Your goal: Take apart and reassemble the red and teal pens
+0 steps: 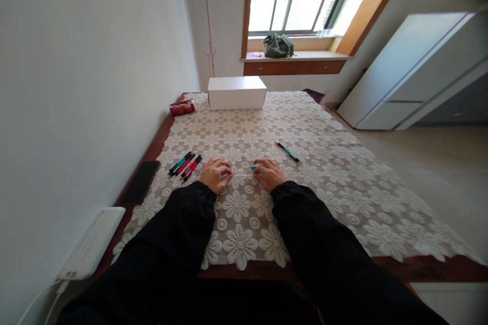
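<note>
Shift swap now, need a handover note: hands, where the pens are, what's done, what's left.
Left hand: on the white lace flower-pattern tablecloth, fingers pinched on one end of a thin pale rod, apparently a pen refill.
Right hand: holds the rod's other end, with a small teal pen part at its fingertips.
Bundle of teal and red pens with black tips: lying left of the left hand.
Single teal pen: lying apart, right of the hands.
White rectangular cardboard box: closed, at the far edge.
Done: one pen appears taken apart.
Left: cannot tell from this view.
</note>
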